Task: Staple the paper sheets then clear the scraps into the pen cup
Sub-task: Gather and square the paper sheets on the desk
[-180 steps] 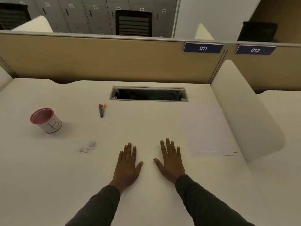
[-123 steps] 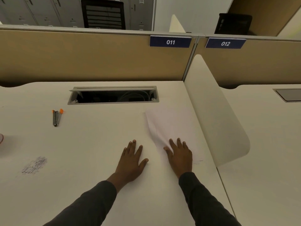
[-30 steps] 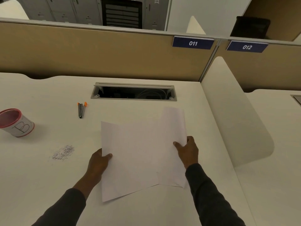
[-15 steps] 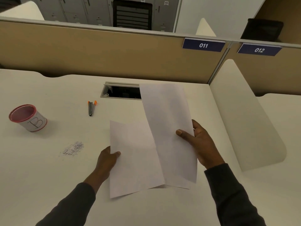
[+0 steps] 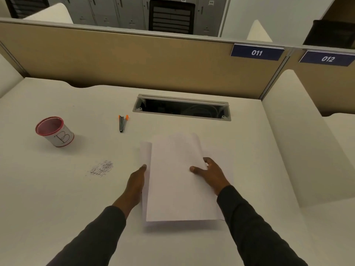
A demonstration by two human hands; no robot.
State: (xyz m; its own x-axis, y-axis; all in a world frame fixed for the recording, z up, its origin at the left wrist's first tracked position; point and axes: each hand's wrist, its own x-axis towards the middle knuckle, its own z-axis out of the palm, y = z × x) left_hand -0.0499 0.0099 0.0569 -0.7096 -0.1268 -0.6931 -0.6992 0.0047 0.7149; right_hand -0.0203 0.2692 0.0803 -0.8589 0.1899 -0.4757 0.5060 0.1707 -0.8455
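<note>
White paper sheets (image 5: 172, 181) lie stacked in front of me on the white desk (image 5: 48, 198), the top one slightly offset to the right of the lower one. My left hand (image 5: 136, 181) holds the left edge of the stack. My right hand (image 5: 211, 173) grips the right edge, thumb on top. A small grey stapler with orange ends (image 5: 122, 123) lies farther back to the left. A pile of grey paper scraps (image 5: 101, 167) sits left of my left hand. The pen cup (image 5: 54, 131), white with a red rim and a letter B, stands at the far left.
An open cable slot (image 5: 181, 107) is set into the desk behind the sheets. A tan partition (image 5: 134, 62) closes the back. A white curved divider (image 5: 299, 141) bounds the right side.
My right hand has brought its raised sheet down and left onto the sheet under my left hand. The two sheets now overlap almost fully instead of fanning apart.
</note>
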